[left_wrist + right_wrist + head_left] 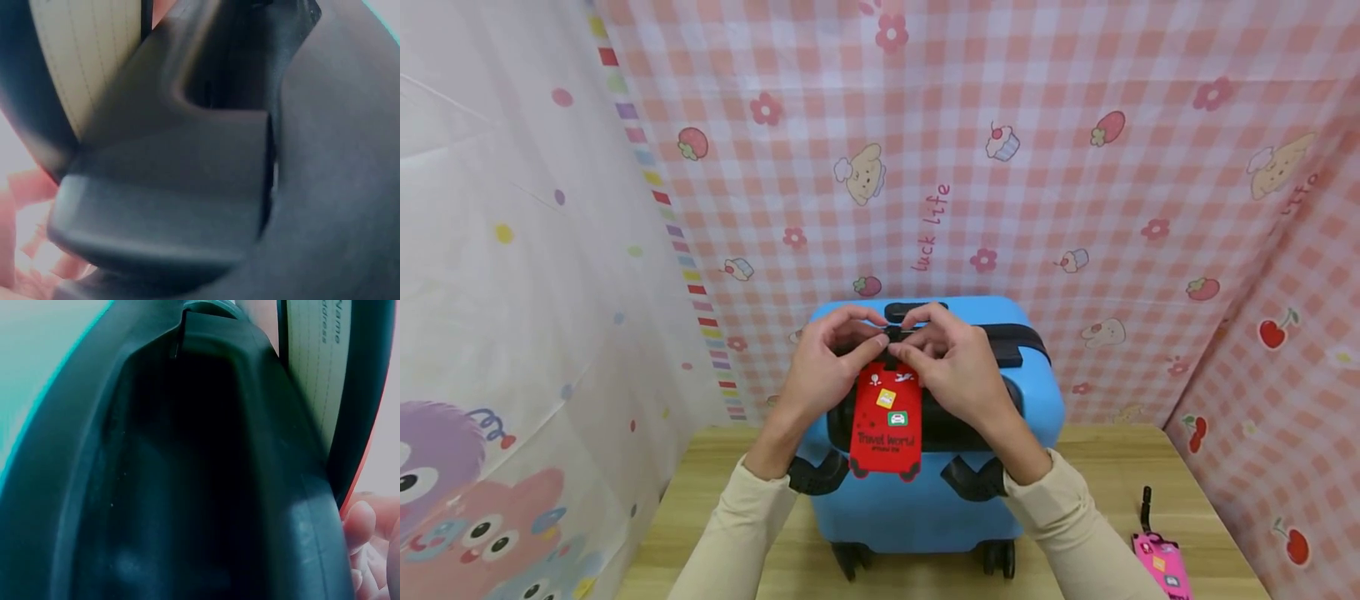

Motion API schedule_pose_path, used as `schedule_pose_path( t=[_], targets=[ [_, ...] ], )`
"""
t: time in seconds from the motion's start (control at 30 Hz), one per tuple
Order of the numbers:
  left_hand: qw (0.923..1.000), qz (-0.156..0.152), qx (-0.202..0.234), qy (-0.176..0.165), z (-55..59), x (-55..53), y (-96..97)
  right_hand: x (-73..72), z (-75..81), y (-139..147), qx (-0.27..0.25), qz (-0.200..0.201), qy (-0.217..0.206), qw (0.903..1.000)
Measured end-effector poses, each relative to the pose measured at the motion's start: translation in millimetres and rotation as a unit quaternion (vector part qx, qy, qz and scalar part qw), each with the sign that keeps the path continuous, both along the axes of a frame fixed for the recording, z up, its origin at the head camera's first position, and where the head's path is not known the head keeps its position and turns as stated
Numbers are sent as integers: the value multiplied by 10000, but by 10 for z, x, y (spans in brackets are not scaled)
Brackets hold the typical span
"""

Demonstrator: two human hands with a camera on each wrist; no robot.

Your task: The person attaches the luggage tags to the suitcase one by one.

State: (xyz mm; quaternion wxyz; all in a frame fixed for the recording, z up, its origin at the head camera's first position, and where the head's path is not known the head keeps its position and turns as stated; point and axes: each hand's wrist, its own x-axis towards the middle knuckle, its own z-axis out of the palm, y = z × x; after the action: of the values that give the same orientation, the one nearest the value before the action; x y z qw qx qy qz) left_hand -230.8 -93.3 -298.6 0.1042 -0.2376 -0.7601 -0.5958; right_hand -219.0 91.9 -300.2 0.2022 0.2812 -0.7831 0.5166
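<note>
A red luggage tag [886, 429] printed "Travel World" hangs down in front of the black handle of a blue suitcase [917, 517]. My left hand [826, 371] pinches the tag's black strap [892, 335] from the left, thumb and fingers close to its top. From the other side my right hand [961, 371] pinches the same strap, its fingertips near the left hand's. In the left wrist view the black handle [156, 194] fills most of the picture. The right wrist view shows the tag's paper name card [315, 369] beside the handle; the strap's fastening is hidden by fingers.
The suitcase stands upright on a wood-grain table [1116, 475]. A pink luggage tag [1163, 567] with a black strap lies at the right front. Behind hangs a pink checked curtain [1037, 208], and a white printed curtain [550, 292] closes the left side.
</note>
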Motion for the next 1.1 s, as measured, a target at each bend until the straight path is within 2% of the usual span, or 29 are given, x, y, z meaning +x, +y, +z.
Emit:
schedule_pose_path(
  t=[0.27,0.6,0.9,1.1],
  targets=[
    [9998,-80,7,176,9,9,4,29,19,13,-22,-55,-5,10000],
    [9992,79,-343,197,-6,43,19,38,-4,26,-28,-89,78,9999],
    [9992,182,-368,-39,-7,18,17,42,-19,25,-47,-56,190,9998],
    [9991,159,-319,-219,18,12,2,39,-12,22,9,-59,497,9987]
  ],
)
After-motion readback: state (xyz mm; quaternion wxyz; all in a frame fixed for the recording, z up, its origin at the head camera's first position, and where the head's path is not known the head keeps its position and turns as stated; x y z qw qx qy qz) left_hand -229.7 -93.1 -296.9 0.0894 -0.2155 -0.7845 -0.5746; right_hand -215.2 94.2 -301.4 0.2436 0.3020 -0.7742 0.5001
